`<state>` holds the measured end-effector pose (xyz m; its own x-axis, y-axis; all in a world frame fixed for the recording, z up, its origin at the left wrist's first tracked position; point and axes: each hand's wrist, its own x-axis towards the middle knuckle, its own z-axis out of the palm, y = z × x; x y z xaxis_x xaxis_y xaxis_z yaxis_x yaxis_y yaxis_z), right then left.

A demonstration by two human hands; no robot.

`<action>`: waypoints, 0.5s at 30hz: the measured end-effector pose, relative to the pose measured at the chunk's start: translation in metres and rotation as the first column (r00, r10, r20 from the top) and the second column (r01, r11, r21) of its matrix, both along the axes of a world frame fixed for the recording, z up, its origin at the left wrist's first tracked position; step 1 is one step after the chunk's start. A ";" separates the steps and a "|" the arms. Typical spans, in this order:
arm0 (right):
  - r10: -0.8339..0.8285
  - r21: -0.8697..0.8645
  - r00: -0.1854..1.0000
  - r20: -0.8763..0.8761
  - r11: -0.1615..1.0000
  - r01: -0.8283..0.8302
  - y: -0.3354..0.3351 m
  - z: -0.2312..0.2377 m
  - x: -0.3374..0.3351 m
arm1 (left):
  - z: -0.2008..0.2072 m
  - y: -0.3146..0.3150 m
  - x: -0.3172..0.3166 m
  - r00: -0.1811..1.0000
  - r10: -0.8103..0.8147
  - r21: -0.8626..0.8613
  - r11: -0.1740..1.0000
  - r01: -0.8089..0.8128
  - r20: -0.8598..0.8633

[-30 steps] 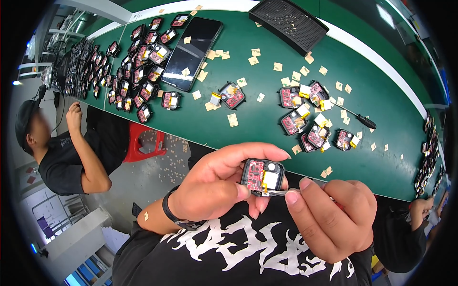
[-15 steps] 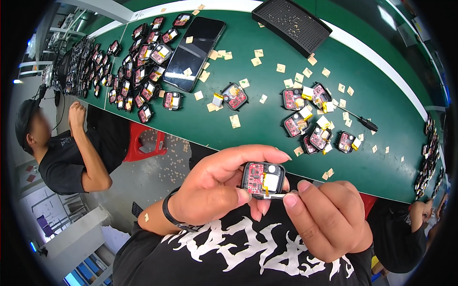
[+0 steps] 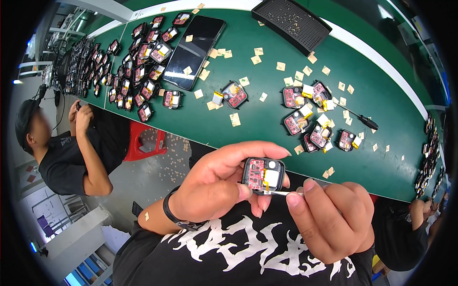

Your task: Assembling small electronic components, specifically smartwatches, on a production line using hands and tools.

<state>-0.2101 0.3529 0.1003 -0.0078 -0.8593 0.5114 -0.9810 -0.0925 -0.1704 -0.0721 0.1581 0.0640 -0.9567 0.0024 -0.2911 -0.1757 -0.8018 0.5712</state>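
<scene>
My left hand [image 3: 214, 190] grips a black watch case [image 3: 244, 177] by its sides, just in front of the table edge. The case lies open face up, showing a red circuit board [image 3: 256, 174], a white battery [image 3: 273, 177] with yellow tape and a round silver part. In my right hand [image 3: 334, 219], thumb and fingers pinch a thin, pointed metal tool [image 3: 285, 193], seemingly tweezers. Its tip touches or nearly touches the lower edge of the case, by the yellow strip; exact contact is too small to tell.
On the green table [image 3: 267, 128], several open watch cases [image 3: 320, 136] lie ahead to the right, beside a screwdriver [image 3: 367, 123]. More cases [image 3: 148, 52] crowd the left, near a phone [image 3: 194, 53]. A black perforated tray [image 3: 292, 26] stands at the back. A co-worker [image 3: 71, 152] sits left.
My right hand and the tool have shifted slightly right, the tool's tip staying by the case's lower edge. My left hand holds nearly still. The co-worker's hands have changed position.
</scene>
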 end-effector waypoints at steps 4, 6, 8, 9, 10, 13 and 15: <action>-0.003 0.001 1.000 -0.009 1.000 0.003 0.000 0.000 0.001 | 0.002 -0.001 0.000 1.000 -0.007 -0.002 1.000 0.007 0.022; -0.014 -0.016 1.000 -0.026 1.000 0.013 0.001 -0.002 0.002 | 0.003 -0.001 -0.001 0.999 -0.011 -0.004 1.000 0.011 0.030; -0.021 -0.024 0.999 -0.044 1.000 0.020 0.000 -0.005 0.003 | 0.003 0.000 -0.002 0.999 -0.016 -0.013 1.000 0.016 0.032; -0.026 -0.032 0.998 -0.061 0.999 0.024 0.000 -0.006 0.003 | 0.003 0.000 -0.003 0.999 -0.015 -0.013 1.000 0.016 0.032; -0.026 -0.032 0.998 -0.060 0.999 0.024 0.000 -0.007 0.004 | 0.004 0.000 -0.003 0.999 -0.015 -0.016 1.000 0.016 0.039; -0.033 -0.040 0.995 -0.094 0.999 0.030 0.001 -0.008 0.004 | 0.006 0.000 -0.004 0.999 -0.016 -0.020 1.000 0.017 0.051; -0.018 -0.032 0.996 -0.083 0.999 0.015 0.003 -0.008 0.004 | 0.006 0.000 -0.004 0.998 -0.017 -0.020 1.000 0.018 0.056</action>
<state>-0.2065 0.3558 0.0919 0.0219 -0.8428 0.5377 -0.9931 -0.0803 -0.0854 -0.0758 0.1581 0.0701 -0.9387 0.0127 -0.3446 -0.2223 -0.7863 0.5764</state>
